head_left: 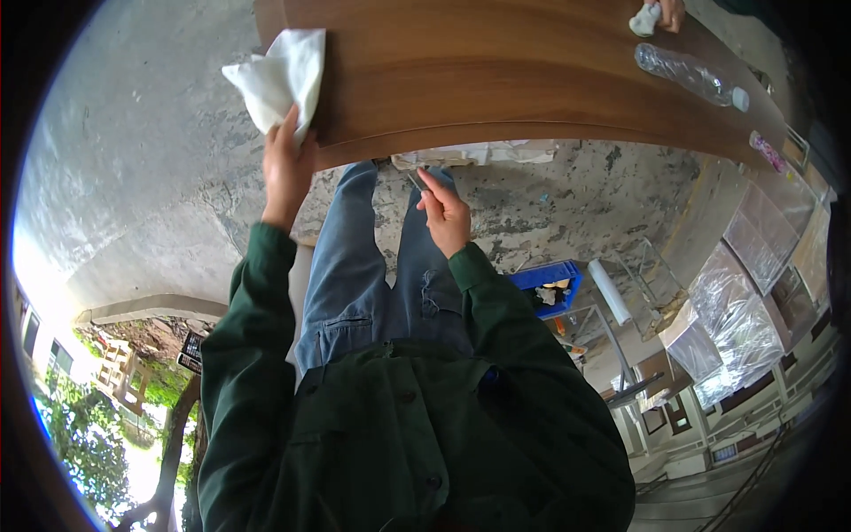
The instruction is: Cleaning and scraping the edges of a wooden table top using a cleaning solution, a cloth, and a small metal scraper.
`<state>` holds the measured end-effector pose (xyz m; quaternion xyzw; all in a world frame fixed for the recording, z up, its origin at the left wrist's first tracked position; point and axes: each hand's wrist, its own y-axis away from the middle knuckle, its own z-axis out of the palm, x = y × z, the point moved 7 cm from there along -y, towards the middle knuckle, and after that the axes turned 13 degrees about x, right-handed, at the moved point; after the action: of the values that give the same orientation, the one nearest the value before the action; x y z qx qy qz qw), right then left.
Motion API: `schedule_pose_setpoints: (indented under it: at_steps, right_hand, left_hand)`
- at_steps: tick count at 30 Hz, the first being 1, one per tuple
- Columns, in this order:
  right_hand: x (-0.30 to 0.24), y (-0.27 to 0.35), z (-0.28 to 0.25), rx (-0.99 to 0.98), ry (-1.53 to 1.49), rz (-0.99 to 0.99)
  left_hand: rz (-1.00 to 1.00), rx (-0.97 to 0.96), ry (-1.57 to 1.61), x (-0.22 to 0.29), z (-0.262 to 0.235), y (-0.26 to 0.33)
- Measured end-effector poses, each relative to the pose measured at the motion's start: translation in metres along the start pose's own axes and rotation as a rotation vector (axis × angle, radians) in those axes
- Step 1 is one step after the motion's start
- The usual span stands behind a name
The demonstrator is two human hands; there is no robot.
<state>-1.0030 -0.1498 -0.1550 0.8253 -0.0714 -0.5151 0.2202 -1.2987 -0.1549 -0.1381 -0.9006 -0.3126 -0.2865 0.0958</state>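
My left hand (288,173) grips a white cloth (285,80) at the left edge of a brown wooden panel (479,80). Part of the cloth lies over the panel's edge, and its other corner hangs out past it. Above my right knee, my right hand (445,217) is held off the panel, forefinger stretched forward and the other fingers curled. A short thin sliver (414,182) shows by its fingertips, too small to name. At the far right, another person's hand (674,15) holds a small white wad (645,19) on the panel.
A clear plastic bottle (690,74) lies on the panel's right side, near a pink-patterned packet (768,152). To my right are a blue crate (548,285) with small pieces in it, a white roll (610,291) and plastic-wrapped boxes (731,310). Pale wrapped material (483,154) sits under the panel.
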Motion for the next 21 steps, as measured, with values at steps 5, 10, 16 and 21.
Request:
schedule_pose_setpoints:
  at_steps: [5,10,16,21]
  right_hand:
    - [0.024,-0.004,-0.047,-0.047,-0.044,0.036]
    - [0.056,-0.009,-0.112,0.014,-0.075,0.088]
    - [0.106,-0.014,-0.219,0.137,-0.096,0.237]
    - [0.116,-0.019,-0.250,0.139,0.136,0.102]
  left_hand:
    - [0.096,0.097,-0.047,0.036,-0.023,0.006]
    - [0.043,0.054,0.164,0.074,-0.009,-0.015]
    - [-0.128,0.092,0.421,0.146,-0.020,-0.012]
    - [0.540,-0.231,0.036,0.223,0.087,0.015]
